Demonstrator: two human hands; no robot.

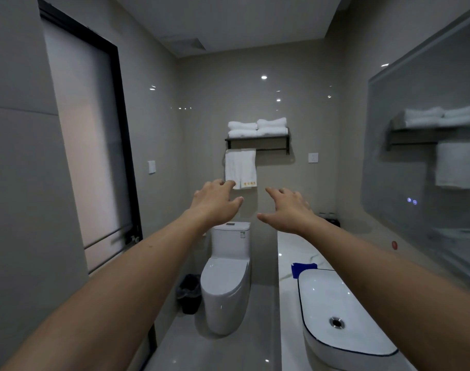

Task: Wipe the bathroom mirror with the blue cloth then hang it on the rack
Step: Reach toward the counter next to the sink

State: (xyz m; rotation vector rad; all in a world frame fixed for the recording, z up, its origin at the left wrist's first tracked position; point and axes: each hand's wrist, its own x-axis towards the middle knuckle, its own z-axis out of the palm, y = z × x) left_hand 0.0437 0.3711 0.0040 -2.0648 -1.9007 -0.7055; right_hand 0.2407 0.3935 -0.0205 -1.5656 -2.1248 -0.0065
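Observation:
The blue cloth (303, 268) lies flat on the white marble counter (290, 253), just behind the basin. A large mirror (426, 167) fills the right wall above that counter. On the far wall a dark towel rack (271, 149) carries folded white towels on top and one white towel hanging from its bar. Both my arms stretch forward at chest height. My left hand (215, 203) and my right hand (288, 207) are empty, fingers spread, well above and away from the cloth.
A white basin (343, 311) with a dark rim sits on the counter's near end. A white toilet (225, 279) stands below the rack, with a black bin (189, 293) to its left. A frosted door (89, 145) with a black frame is on the left wall.

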